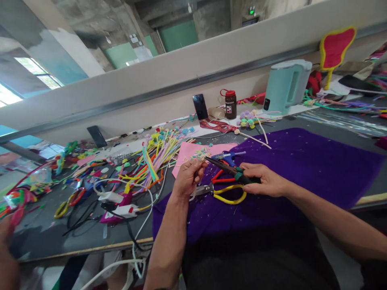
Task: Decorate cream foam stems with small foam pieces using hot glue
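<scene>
My right hand is wrapped round the dark green and black handles of long-nosed pliers. The pliers' tip points left and reaches the fingers of my left hand. That hand is closed in a pinch on a pale pipe cleaner, whose curved end hangs below the palm; the part between the fingertips is too small to make out. Scissors with red and yellow handles lie on the purple cloth under my hands. Just behind them is a blue glue gun. Small pastel cut pieces lie on a pink sheet.
Many coloured pipe cleaners lie left of the pink sheet. Nearer are power strips with cables and another pair of scissors. A phone, a brown bottle and a mint kettle stand behind. Another person's hand shows at far left.
</scene>
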Tool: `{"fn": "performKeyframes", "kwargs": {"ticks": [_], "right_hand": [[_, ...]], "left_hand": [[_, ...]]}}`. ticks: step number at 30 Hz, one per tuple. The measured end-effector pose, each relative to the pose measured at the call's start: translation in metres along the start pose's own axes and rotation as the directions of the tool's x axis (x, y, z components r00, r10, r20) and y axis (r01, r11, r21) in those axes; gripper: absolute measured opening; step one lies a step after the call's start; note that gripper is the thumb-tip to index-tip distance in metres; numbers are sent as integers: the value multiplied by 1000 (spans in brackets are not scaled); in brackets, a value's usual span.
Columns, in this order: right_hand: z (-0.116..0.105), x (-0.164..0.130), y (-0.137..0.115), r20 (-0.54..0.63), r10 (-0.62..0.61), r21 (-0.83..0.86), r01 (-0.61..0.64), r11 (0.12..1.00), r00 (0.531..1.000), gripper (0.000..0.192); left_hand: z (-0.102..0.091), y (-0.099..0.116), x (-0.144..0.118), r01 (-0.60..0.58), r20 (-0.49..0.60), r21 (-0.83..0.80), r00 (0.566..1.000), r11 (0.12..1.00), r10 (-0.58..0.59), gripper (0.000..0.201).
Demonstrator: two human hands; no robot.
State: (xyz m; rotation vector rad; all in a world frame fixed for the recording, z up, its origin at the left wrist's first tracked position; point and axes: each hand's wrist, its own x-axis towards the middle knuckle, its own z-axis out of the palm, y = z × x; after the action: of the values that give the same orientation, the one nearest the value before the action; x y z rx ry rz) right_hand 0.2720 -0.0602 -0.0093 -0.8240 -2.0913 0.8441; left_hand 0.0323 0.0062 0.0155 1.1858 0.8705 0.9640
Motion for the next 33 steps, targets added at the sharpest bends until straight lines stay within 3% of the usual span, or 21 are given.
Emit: {"fn": "performKeyframes", "kwargs": {"ticks": [9,17,25,33], "right_hand": [[0,1,2,18,5,-8,-5,1000,1000,30],[2,4,4,62,69,204,-80,976,996,24],[5,0,4,169,255,546,-306,780,952,20],[2,1,8,234,203,690,-309,654,951,31]], "left_hand": [[0,-3,0,-34,-16,58,999,998,35,23],[1,-6,1,-126,-46,95,990,987,131,25],[2,-8,1,-169,-59,94,983,981,174,22],[4,-7,0,-166,-47,84,984,983,171,21]]}}
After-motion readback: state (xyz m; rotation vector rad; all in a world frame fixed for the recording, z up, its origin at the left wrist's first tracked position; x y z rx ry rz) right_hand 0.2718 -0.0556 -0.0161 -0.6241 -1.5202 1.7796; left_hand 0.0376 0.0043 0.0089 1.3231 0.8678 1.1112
